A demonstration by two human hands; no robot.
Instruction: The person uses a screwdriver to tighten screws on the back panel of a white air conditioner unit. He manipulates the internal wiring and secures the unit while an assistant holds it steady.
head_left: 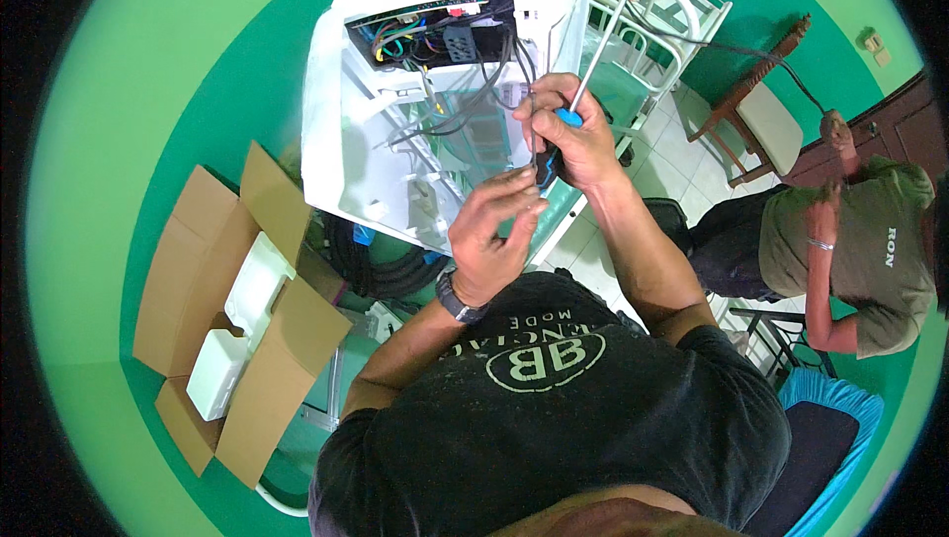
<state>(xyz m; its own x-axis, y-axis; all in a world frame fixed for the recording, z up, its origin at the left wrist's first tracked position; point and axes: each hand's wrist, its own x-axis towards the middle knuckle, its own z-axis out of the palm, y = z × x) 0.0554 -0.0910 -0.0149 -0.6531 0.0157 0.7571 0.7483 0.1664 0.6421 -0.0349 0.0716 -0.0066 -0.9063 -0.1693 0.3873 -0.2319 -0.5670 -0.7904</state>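
Observation:
In front of me a white appliance casing [331, 157] stands with its wiring compartment [435, 31] uncovered, showing coloured wires and a dark terminal block [459, 44]. Several dark cables [474, 107] hang out of it. My right hand [591, 147] is closed around a screwdriver [596, 61], its blue-and-black handle in the palm and its long metal shaft pointing up and away. The fingertips of that hand also touch a thin dark cable [534, 127]. Lower on the same cable, my left hand [494, 233] pinches it near its end. The cable's tip is too small to make out.
An open cardboard box [188, 270] with white foam [219, 369] stands at left. Coiled black tubing [366, 265] lies below the casing. A white metal bed frame [682, 3] and a wooden chair [766, 122] are at right, where another person [850, 241] holds a dark cable.

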